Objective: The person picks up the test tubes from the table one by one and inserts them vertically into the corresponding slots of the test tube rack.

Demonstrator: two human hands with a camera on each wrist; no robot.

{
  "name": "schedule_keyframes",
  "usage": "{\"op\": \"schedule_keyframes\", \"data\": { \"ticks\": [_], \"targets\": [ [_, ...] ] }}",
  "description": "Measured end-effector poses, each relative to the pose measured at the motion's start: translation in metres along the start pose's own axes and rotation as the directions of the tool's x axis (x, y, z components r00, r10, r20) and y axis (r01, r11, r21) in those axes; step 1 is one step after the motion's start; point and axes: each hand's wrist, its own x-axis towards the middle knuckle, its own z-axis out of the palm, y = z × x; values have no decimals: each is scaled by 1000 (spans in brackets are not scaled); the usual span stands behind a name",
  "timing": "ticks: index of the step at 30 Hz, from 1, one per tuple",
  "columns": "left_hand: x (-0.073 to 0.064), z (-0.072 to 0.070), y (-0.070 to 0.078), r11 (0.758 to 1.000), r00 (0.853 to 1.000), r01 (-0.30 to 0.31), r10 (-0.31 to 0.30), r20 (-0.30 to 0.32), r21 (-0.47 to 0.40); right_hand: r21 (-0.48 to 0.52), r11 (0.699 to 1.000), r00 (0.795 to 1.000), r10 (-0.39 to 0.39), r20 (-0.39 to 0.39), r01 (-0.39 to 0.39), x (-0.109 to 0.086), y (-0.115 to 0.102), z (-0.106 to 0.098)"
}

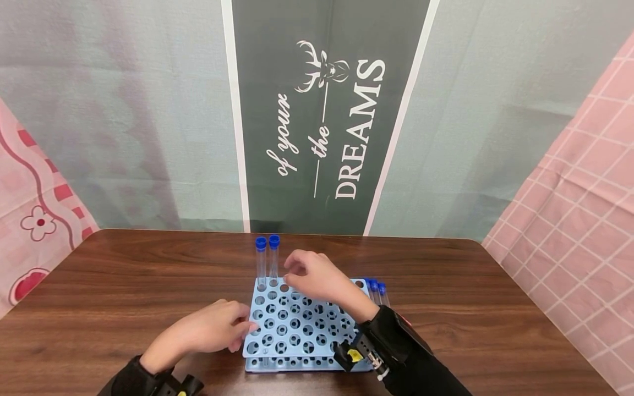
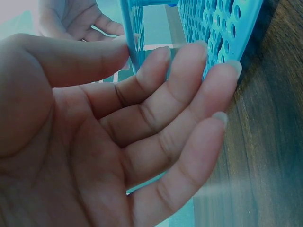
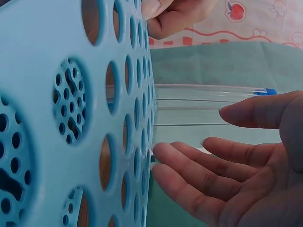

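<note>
A light-blue test tube rack [image 1: 289, 335] with two perforated tiers stands on the table. Two clear test tubes with blue caps, the outer tube [image 1: 261, 269] and its neighbour [image 1: 274, 264], stand upright in its far left corner. My left hand [image 1: 218, 327] holds the rack's left edge; its thumb is on the top tier and the fingers lie beside and below it. Over the far row, just right of the two tubes, my right hand [image 1: 317, 275] hovers with nothing in it. In the right wrist view its thumb and fingers [image 3: 189, 184] are spread apart, near a tube [image 3: 203, 92].
Several blue-capped tubes [image 1: 375, 287] are at the rack's right side, partly hidden by the right forearm. The brown wooden table [image 1: 163, 269] runs back to a grey-green curtain [image 1: 198, 137] with white lettering. Pink cloth [image 1: 584, 220] hangs at both sides.
</note>
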Motion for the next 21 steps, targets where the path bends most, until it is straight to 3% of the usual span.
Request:
{"op": "schedule_keyframes", "data": {
  "ticks": [21],
  "targets": [
    [-1, 2, 0, 999, 1000, -10, 11, -8, 30, -5, 1000, 997, -20, -72, 20, -17, 14, -11]
  ]
}}
